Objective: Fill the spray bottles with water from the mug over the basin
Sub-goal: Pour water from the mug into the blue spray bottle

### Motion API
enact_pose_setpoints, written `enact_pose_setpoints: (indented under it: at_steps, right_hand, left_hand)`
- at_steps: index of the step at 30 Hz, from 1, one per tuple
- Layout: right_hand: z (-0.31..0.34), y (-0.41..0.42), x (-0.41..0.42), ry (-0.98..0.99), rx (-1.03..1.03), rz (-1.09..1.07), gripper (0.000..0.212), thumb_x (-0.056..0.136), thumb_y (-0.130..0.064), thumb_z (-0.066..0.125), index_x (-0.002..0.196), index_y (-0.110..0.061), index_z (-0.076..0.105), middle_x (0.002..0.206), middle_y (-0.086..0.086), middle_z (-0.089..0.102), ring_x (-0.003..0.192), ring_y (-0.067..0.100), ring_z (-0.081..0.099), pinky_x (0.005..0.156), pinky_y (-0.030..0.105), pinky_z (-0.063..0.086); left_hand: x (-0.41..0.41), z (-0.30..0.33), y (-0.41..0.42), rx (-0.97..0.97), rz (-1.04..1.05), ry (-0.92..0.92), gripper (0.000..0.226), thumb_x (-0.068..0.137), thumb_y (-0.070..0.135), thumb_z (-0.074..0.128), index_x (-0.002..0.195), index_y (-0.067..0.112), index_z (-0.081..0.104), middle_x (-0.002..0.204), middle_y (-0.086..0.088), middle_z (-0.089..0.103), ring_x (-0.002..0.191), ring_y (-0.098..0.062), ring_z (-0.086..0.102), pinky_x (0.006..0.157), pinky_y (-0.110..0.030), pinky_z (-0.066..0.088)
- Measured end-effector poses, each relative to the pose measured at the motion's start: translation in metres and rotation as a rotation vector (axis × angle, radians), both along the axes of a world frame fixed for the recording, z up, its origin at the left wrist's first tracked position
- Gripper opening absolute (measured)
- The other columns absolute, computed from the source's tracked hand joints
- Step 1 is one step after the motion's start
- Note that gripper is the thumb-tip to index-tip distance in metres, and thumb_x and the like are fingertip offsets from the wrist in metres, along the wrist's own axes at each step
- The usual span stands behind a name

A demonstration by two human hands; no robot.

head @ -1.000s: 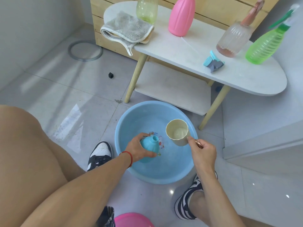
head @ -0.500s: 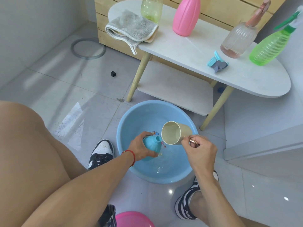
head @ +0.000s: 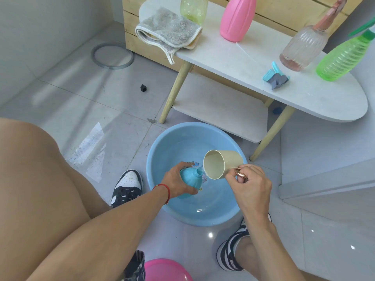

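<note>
Head view looks down on a white oval surface (head: 316,98) with wooden legs, then a round light-blue plastic basin (head: 162,151) on the tiled floor. Over the basin, the right hand (head: 248,184) grips the handle of a tilted cream plastic mug (head: 222,164), its rim at the neck of a small turquoise spray bottle (head: 189,179), which the left hand (head: 176,184) wraps around.

A small blue spray bottle (head: 189,180) with no top is tipped over the round blue basin (head: 162,151) on the floor, its open neck pointing right. A cream mug (head: 222,164) lies on its side just right of the neck, its mouth facing left. Far off on the white table stand pink (head: 236,17), clear (head: 302,45) and green bottles (head: 343,57).
</note>
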State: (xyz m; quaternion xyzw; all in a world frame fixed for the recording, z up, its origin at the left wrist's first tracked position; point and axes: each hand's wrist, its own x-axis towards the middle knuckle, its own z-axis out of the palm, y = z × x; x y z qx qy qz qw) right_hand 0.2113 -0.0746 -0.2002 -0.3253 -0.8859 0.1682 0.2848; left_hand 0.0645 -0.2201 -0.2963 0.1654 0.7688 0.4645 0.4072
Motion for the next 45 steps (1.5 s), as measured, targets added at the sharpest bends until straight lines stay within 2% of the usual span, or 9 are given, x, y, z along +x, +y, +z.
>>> enact_pose_setpoints:
  at_steps: [3,8,13,21,27,35,39,45]
  right_hand:
    - [0.001,0.0,0.0,0.012,0.034,0.002,0.038,0.071,0.001,0.076,0.053,-0.007,0.044,0.061,0.002,0.058,0.07,0.023,0.059,0.059,0.035,0.047]
    - [0.004,-0.003,0.003,0.06,0.092,0.043,0.039,0.073,0.003,0.075,0.053,-0.008,0.044,0.057,0.001,0.053,0.078,0.024,0.065,0.06,0.029,0.046]
    - [0.004,-0.002,0.003,0.078,0.144,0.087,0.039,0.075,0.004,0.075,0.055,-0.01,0.044,0.058,-0.006,0.042,0.082,0.026,0.067,0.062,0.025,0.045]
    - [0.002,-0.001,0.006,0.125,0.245,0.144,0.035,0.083,-0.003,0.068,0.057,-0.01,0.046,0.057,0.0,0.044,0.085,0.028,0.066,0.074,0.015,0.041]
    - [0.0,0.001,0.009,0.125,0.365,0.204,0.032,0.088,-0.002,0.068,0.061,-0.008,0.052,0.062,-0.001,0.043,0.087,0.03,0.065,0.081,0.021,0.049]
    - [-0.004,0.003,0.011,0.133,0.49,0.262,0.034,0.089,-0.001,0.067,0.061,-0.009,0.051,0.062,0.003,0.043,0.085,0.033,0.066,0.08,0.034,0.058]
    - [-0.007,0.005,0.012,0.124,0.546,0.3,0.036,0.09,0.0,0.067,0.06,-0.01,0.05,0.062,0.004,0.041,0.077,0.033,0.065,0.091,0.035,0.057]
    - [-0.009,0.004,0.011,0.09,0.679,0.34,0.037,0.082,0.007,0.072,0.057,-0.009,0.05,0.057,0.006,0.035,0.058,0.03,0.052,0.089,0.042,0.058]
  left_hand:
    - [0.0,-0.001,0.0,-0.01,-0.007,0.006,0.078,0.054,0.022,0.097,0.121,0.036,0.059,0.112,0.02,0.059,0.098,-0.01,0.06,0.069,-0.018,0.047]
    - [0.0,-0.006,0.001,-0.038,-0.009,0.018,0.08,0.051,0.027,0.098,0.119,0.04,0.058,0.118,0.01,0.061,0.104,-0.016,0.061,0.078,-0.025,0.051]
    - [0.001,-0.007,0.001,-0.05,-0.025,0.016,0.08,0.051,0.027,0.097,0.118,0.042,0.057,0.116,0.01,0.06,0.102,-0.016,0.061,0.074,-0.024,0.05]
    - [0.002,-0.008,0.003,-0.067,-0.048,0.015,0.078,0.052,0.026,0.097,0.117,0.041,0.058,0.115,0.008,0.059,0.102,-0.018,0.06,0.079,-0.028,0.052]
    - [0.002,-0.008,0.004,-0.08,-0.065,0.03,0.079,0.052,0.026,0.098,0.119,0.039,0.058,0.117,0.007,0.06,0.103,-0.019,0.061,0.083,-0.031,0.055]
    - [0.003,-0.007,0.003,-0.095,-0.085,0.027,0.081,0.051,0.029,0.098,0.12,0.04,0.057,0.118,0.007,0.059,0.104,-0.02,0.061,0.085,-0.033,0.056]
    - [0.003,-0.008,0.003,-0.104,-0.091,0.028,0.082,0.052,0.028,0.098,0.121,0.039,0.057,0.119,0.006,0.058,0.106,-0.02,0.061,0.086,-0.033,0.055]
    - [0.004,-0.009,0.004,-0.12,-0.099,0.024,0.081,0.052,0.031,0.097,0.121,0.041,0.056,0.119,0.007,0.057,0.105,-0.02,0.059,0.086,-0.034,0.055]
